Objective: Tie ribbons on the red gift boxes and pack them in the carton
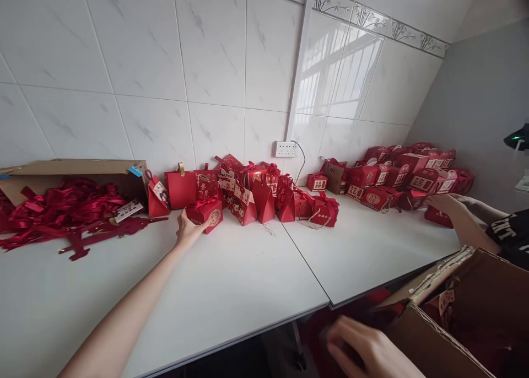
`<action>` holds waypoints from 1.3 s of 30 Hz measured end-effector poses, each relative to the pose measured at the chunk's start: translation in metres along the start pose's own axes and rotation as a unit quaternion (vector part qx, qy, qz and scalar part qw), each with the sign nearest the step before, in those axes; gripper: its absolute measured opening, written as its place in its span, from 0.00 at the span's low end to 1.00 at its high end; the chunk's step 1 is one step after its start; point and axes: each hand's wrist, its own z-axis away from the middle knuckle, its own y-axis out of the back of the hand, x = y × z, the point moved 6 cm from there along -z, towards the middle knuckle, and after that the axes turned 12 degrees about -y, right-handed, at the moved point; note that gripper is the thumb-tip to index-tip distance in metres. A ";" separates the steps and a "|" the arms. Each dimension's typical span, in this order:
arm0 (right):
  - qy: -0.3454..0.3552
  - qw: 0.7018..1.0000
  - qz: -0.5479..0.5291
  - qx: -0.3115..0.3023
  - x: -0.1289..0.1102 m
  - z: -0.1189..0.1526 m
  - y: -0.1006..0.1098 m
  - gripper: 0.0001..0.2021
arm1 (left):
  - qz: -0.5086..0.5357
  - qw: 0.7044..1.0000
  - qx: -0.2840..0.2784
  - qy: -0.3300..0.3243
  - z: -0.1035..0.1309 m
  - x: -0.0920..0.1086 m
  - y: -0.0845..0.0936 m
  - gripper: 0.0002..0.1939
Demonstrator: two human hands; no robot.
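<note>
L hand (189,231) grips red ribboned box (214,216); R (367,345) unclear.

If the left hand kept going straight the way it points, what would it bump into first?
The left hand already touches the bow-topped red box; beyond that, probably the red bag behind, though depth is unclear.

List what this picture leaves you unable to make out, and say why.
All in the head view:
Right hand: whether it holds anything; motion blur.
Cardboard box, lower right: full contents; walls and shadow.
Other person: head; cut off by right edge.
Cable: lower end; behind red gift boxes.
</note>
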 end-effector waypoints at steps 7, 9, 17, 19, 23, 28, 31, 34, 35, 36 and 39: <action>-0.062 0.986 -0.077 0.137 -0.004 -0.172 0.024 0.09 | 0.027 0.997 0.074 -0.001 0.010 -0.016 0.009 0.31; -0.045 0.981 -0.092 0.166 -0.006 -0.219 0.023 0.08 | 0.025 0.994 0.106 0.004 0.013 -0.018 0.012 0.28; -0.008 0.913 -0.277 0.300 -0.018 -0.313 0.020 0.13 | 0.017 0.997 0.072 0.031 0.023 -0.020 0.019 0.04; -0.028 0.913 -0.279 0.296 -0.018 -0.308 0.030 0.12 | 0.022 0.997 0.065 0.031 0.023 -0.017 0.021 0.05; -0.058 0.902 -0.276 0.328 -0.021 -0.249 0.059 0.08 | 0.040 0.997 0.068 0.026 0.023 -0.007 0.025 0.08; 0.011 0.884 -0.312 0.347 -0.028 -0.137 0.045 0.08 | 0.080 0.994 0.064 -0.039 0.045 0.032 0.024 0.08; 0.023 0.925 -0.293 0.240 -0.029 -0.104 0.008 0.08 | 0.135 0.982 -0.037 -0.130 0.082 0.078 0.014 0.12; 0.042 0.945 -0.283 0.159 -0.027 -0.098 -0.015 0.10 | 0.251 0.907 -0.206 -0.269 0.132 0.133 0.004 0.15; 0.045 0.948 -0.279 0.144 -0.026 -0.099 -0.018 0.11 | 0.283 0.879 -0.242 -0.297 0.146 0.146 0.004 0.15; 0.044 0.951 -0.274 0.137 -0.025 -0.101 -0.018 0.12 | 0.302 0.863 -0.256 -0.314 0.158 0.155 0.006 0.16; 0.021 0.947 -0.249 0.201 -0.023 -0.096 -0.008 0.19 | 0.288 0.875 -0.190 -0.341 0.179 0.166 0.016 0.11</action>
